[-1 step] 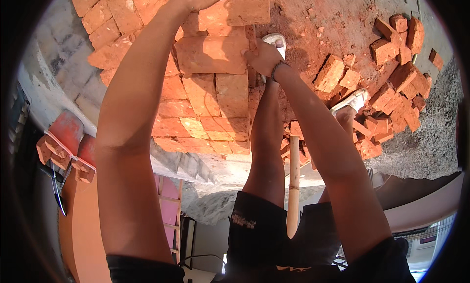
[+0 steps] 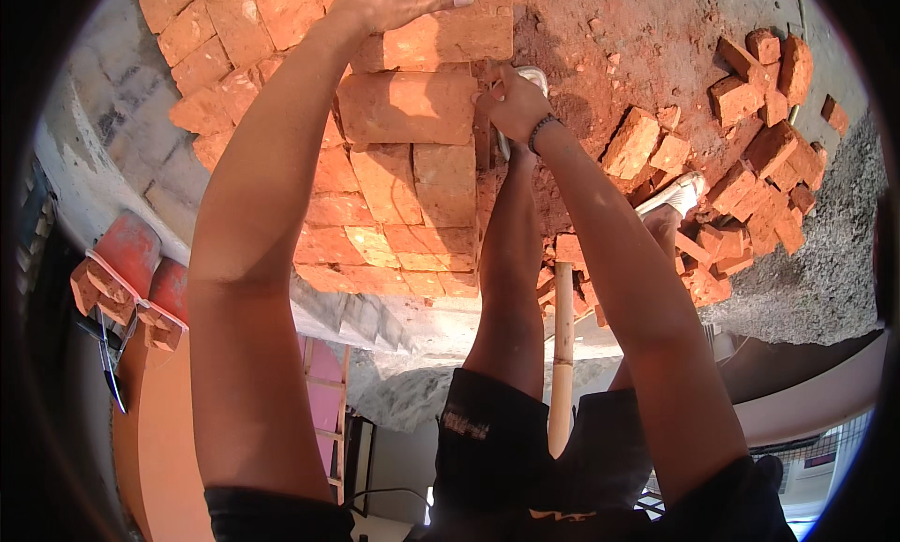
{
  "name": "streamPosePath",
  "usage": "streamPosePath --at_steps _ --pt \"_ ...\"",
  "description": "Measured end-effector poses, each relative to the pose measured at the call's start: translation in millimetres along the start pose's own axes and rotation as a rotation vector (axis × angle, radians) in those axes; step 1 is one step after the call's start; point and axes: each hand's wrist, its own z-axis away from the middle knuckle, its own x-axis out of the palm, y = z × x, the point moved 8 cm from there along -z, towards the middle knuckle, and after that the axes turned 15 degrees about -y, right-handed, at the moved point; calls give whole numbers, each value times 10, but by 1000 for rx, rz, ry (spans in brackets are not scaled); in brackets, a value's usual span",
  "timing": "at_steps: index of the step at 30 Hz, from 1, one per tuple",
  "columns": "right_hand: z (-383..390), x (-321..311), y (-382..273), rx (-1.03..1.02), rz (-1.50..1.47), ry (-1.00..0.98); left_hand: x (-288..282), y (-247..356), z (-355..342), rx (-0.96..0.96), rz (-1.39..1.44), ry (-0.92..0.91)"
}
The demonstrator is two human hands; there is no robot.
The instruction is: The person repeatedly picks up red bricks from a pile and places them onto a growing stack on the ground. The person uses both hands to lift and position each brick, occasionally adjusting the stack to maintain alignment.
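Note:
At the top edge my left hand [image 2: 380,6] lies over an upper orange-red brick [image 2: 441,37], its thumb stretched right along it; its fingertips are partly cut off or hidden. Just nearer lies another brick [image 2: 406,107] on the stepped brick stack [image 2: 384,181]. By that brick's right end is my right hand [image 2: 516,108], a dark bracelet on its wrist. Its fingers are bent, with a gap between thumb and forefinger, and I see nothing held in them. Whether the thumb touches the brick end, I cannot tell.
Loose bricks [image 2: 755,181] lie heaped on the right beside grey gravel [image 2: 834,270]. A wooden handle [image 2: 561,354] stands between my legs. My shoe [image 2: 677,193] rests near the heap. Far left, a red container [image 2: 129,247] sits next to brick pieces [image 2: 105,293].
The upper brick and my left hand have shifted slightly toward me. My right hand has moved a little to the right, off the nearer brick's end.

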Motion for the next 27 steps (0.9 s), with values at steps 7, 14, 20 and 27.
streamPosePath --at_steps 7,14,20,27 --pt "44 -682 143 -284 -499 308 212 -199 429 224 -264 336" --pt "24 -229 -510 -76 -204 246 286 -368 616 135 -156 242" --pt "16 -20 -461 -135 -315 94 306 -472 697 30 -203 124" --pt "188 -16 -136 -210 -310 19 582 -382 519 -171 -380 46"
